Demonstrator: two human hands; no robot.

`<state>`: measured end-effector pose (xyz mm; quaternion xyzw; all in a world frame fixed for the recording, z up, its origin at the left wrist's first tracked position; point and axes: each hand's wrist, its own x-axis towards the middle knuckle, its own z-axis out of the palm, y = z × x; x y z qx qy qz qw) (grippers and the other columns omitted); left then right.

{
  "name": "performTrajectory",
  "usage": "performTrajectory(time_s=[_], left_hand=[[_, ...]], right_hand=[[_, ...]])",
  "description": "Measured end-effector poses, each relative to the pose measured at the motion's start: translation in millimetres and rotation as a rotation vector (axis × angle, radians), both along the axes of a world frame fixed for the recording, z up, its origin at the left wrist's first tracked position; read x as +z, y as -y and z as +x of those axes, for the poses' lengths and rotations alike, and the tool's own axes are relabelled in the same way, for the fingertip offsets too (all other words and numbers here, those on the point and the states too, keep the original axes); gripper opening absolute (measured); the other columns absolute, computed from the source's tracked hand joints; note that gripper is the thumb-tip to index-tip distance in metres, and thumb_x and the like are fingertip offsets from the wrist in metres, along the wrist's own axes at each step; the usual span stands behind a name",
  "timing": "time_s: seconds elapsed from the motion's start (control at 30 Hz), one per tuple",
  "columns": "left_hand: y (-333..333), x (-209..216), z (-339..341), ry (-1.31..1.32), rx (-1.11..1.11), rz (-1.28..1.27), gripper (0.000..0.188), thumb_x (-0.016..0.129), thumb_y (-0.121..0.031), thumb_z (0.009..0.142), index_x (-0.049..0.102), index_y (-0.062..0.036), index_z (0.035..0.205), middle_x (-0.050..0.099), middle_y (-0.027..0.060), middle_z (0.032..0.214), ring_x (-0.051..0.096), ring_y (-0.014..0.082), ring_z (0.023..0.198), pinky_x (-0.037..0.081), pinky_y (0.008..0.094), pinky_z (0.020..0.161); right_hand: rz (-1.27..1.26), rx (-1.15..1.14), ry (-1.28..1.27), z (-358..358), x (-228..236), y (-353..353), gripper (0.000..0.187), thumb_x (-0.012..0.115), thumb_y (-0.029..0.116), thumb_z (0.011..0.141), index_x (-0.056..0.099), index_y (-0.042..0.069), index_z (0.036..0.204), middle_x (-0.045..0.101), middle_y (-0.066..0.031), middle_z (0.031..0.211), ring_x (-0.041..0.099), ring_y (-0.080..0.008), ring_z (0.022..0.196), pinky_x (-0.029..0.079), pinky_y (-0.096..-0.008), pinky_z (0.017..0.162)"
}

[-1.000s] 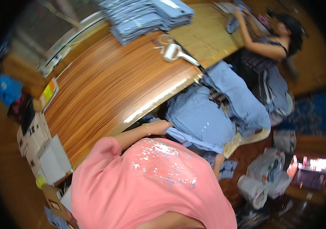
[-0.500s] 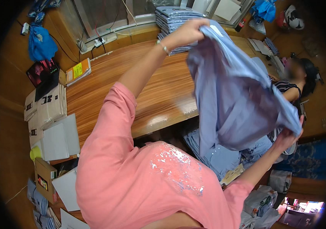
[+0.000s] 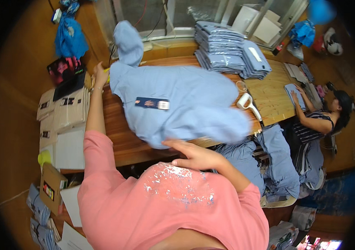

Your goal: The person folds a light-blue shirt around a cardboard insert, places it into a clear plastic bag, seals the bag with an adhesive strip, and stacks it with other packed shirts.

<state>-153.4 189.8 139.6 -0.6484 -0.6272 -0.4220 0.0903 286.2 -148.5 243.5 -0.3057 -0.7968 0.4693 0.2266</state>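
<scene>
A light blue long-sleeved shirt [image 3: 186, 89] lies spread across the wooden table, with a dark hang tag [image 3: 152, 103] on its front. One sleeve [image 3: 128, 39] sticks up at the far left, and its right part is blurred by motion. At the shirt's near edge is my right hand [image 3: 196, 156], its fingers stretched out toward the fabric and the thumb apart. My left hand [image 3: 99, 76] is beyond the shirt's left edge, beside a yellow booklet [image 3: 107, 76] mostly covered by the shirt. Its fingers are too small and blurred to read.
Folded blue shirts [image 3: 219, 46] stand stacked by the window. A white handled tool [image 3: 249, 106] lies right of the shirt. Packed beige garments [image 3: 71, 106] sit at left. More blue shirts [image 3: 277, 154] hang at right, near a co-worker [image 3: 315, 118] handling a folded shirt.
The shirt, held up in both hands at the right before, is now down on the table with its tag showing. Both hands have moved left, and the view has shifted.
</scene>
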Motion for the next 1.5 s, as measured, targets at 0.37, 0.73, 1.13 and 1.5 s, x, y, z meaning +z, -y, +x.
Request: performTrajectory(time_s=[0.37,0.73,1.13,1.5], left_hand=[[227,-156,145,-0.086,0.116,-0.446,0.051,0.06,-0.03,0.084,0.046,-0.008,0.129,0.039,0.018,0.136,0.031,0.0361,0.128,0.023,0.0567,0.104],[353,-125,135,-0.023,0.288,-0.58,0.063,0.063,-0.034,0.082,0.041,-0.0073,0.134,0.036,0.0193,0.139,0.03,0.0358,0.131,0.022,0.0518,0.106],[324,-121,110,1.258,0.315,-0.6,0.05,0.067,-0.014,0.079,0.049,0.004,0.122,0.063,0.0127,0.105,0.06,0.0162,0.091,0.048,0.0282,0.079],[265,-85,126,-0.186,-0.144,-0.589,0.05,0.076,-0.014,0.065,0.057,-0.0076,0.111,0.055,0.0104,0.116,0.045,0.0285,0.112,0.034,0.0386,0.097]], right_hand=[[0.487,-0.806,0.526,82,-224,-258,0.041,0.058,0.032,0.087,0.054,0.014,0.124,0.041,-0.0198,0.136,0.036,-0.0384,0.126,0.028,-0.0548,0.101],[0.428,-0.995,0.512,194,-251,-159,0.063,0.064,0.037,0.082,0.044,0.001,0.13,0.035,-0.0237,0.138,0.028,-0.0408,0.129,0.019,-0.0542,0.105],[-0.209,-0.905,-0.006,215,-228,-174,0.042,0.056,0.02,0.091,0.047,-0.006,0.123,0.058,-0.0153,0.111,0.054,-0.0221,0.098,0.041,-0.0316,0.087],[0.115,-0.697,0.935,173,-170,-163,0.068,0.063,0.037,0.082,0.036,0.009,0.138,0.055,-0.0193,0.121,0.056,-0.0378,0.104,0.046,-0.0455,0.084]])
